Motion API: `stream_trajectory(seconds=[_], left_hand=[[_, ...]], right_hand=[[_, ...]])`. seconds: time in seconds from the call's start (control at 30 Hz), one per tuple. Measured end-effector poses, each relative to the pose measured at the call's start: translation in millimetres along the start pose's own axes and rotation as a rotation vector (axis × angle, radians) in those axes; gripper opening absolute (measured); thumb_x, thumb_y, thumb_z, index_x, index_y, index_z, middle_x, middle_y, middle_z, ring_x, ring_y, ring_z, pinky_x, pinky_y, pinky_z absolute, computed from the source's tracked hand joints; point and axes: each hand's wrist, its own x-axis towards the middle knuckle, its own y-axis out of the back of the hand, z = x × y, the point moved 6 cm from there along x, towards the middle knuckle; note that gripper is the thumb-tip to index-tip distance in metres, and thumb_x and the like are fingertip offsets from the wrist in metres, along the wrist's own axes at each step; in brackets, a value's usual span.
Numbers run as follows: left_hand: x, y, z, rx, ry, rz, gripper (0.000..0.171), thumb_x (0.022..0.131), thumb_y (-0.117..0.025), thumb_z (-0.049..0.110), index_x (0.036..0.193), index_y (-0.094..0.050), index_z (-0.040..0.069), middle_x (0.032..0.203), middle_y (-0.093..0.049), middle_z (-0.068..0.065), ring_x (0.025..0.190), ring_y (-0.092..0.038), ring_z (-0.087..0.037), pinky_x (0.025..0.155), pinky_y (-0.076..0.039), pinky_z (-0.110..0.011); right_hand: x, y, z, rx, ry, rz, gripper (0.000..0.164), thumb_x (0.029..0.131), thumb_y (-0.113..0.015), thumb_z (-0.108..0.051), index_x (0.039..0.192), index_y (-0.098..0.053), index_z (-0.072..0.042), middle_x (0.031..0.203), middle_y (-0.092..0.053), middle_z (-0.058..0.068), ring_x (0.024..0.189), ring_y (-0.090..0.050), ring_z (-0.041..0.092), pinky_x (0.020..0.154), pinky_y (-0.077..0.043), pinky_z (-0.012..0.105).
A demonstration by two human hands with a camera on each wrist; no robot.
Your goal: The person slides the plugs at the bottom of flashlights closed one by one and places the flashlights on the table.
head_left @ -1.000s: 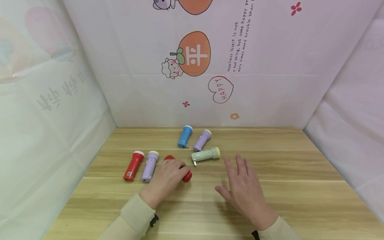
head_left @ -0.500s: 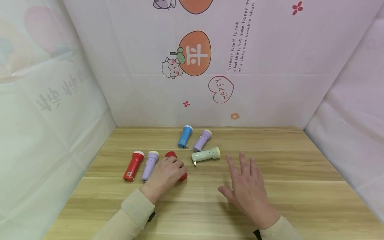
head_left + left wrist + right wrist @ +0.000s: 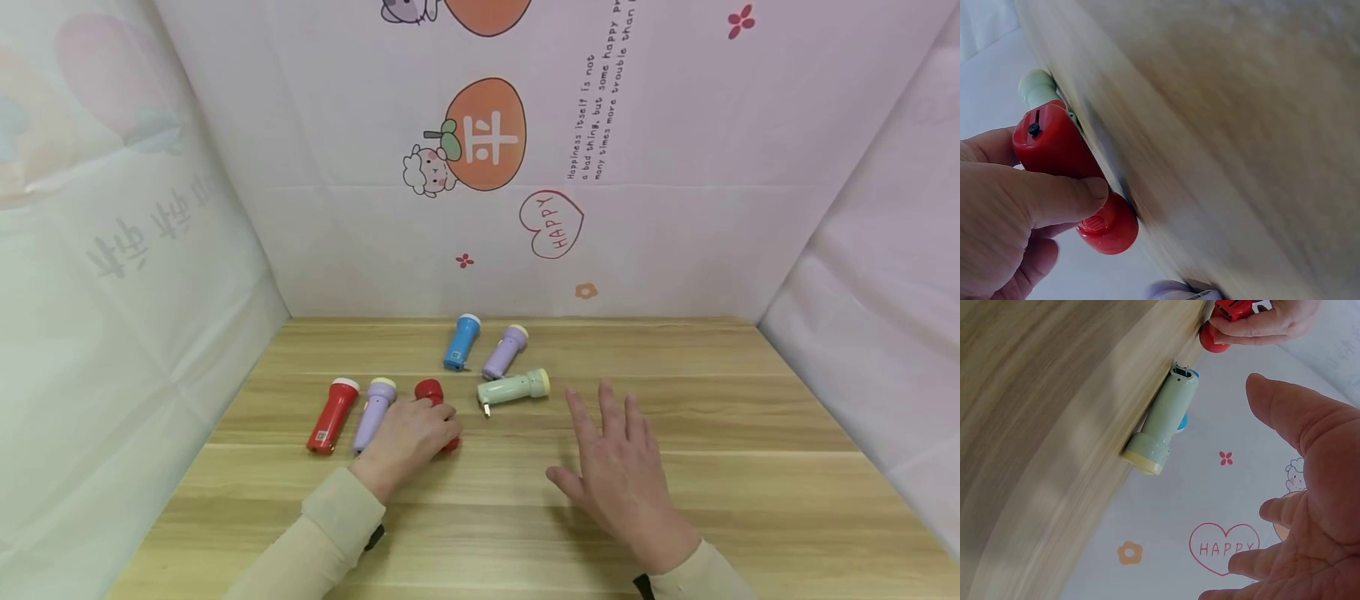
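Observation:
My left hand [image 3: 414, 437] grips a red flashlight [image 3: 429, 389] at the tabletop, its thumb along one side in the left wrist view and part of the body hidden by fingers. Just left of that hand lies a purple flashlight [image 3: 375, 414], and beyond it another red flashlight [image 3: 333, 417] with a white rim. A pale green flashlight [image 3: 514, 387] lies sideways between the hands, its small metal plug [image 3: 487, 409] folded out. My right hand [image 3: 618, 475] hovers with fingers spread, holding nothing, to the right of the green flashlight.
At the back of the wooden table [image 3: 712, 400] lie a blue flashlight [image 3: 462, 342] and a second purple flashlight [image 3: 506, 352]. A white printed cloth [image 3: 360, 233] stands behind the table, with more cloth at both sides.
My left hand has turned the red flashlight more upright and shifted it slightly left, beside the purple one. My right hand has drifted a little to the right.

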Motion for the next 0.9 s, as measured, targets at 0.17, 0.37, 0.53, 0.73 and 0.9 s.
stream_trajectory(seconds=[0.17,0.37,0.53,0.73,0.9], left_hand=[[-1.3,-2.9,-1.9,0.014,-0.002,0.004,0.021,0.083,-0.085,0.012,0.085,-0.071,0.027,0.087,-0.067,0.008,0.061,-0.054,-0.015,0.059,-0.046,-0.033],[-2.3,-4.4,-3.2,0.039,-0.005,0.002,0.024,0.081,-0.086,0.009,0.081,-0.069,0.025,0.086,-0.065,0.007,0.055,-0.047,-0.016,0.055,-0.045,-0.032],[-4.6,-5.1,-5.0,0.028,0.012,0.009,0.025,0.08,-0.086,0.008,0.077,-0.067,0.025,0.084,-0.064,0.007,0.054,-0.047,-0.017,0.052,-0.043,-0.03],[-8.2,-7.6,-7.4,0.019,0.043,-0.013,0.023,0.08,-0.086,0.007,0.079,-0.069,0.023,0.087,-0.065,0.006,0.057,-0.05,-0.02,0.052,-0.045,-0.032],[-9.5,-9.9,-8.9,-0.01,0.062,-0.076,0.02,0.082,-0.087,0.008,0.084,-0.071,0.02,0.093,-0.067,0.006,0.058,-0.05,-0.017,0.054,-0.047,-0.031]], right_hand=[[0.1,-0.7,-0.9,-0.013,0.003,0.0,0.103,0.081,-0.084,-0.055,0.162,-0.035,-0.013,0.163,-0.025,0.037,0.143,-0.028,0.067,0.111,-0.031,0.078],[-0.7,-1.8,-1.0,-0.027,0.0,-0.006,0.103,0.082,-0.083,-0.055,0.162,-0.035,-0.014,0.163,-0.026,0.036,0.143,-0.029,0.067,0.111,-0.031,0.078],[-1.3,0.4,-1.7,-0.031,0.006,0.012,0.103,0.081,-0.085,-0.054,0.162,-0.036,-0.014,0.162,-0.027,0.037,0.142,-0.031,0.067,0.11,-0.032,0.078],[-1.0,0.6,-2.5,-0.029,0.009,0.019,0.103,0.08,-0.085,-0.054,0.162,-0.037,-0.013,0.162,-0.029,0.037,0.141,-0.032,0.067,0.11,-0.033,0.078],[-0.8,0.5,-3.2,-0.017,0.005,0.009,0.102,0.08,-0.086,-0.053,0.161,-0.037,-0.013,0.162,-0.029,0.036,0.142,-0.031,0.067,0.11,-0.032,0.078]])
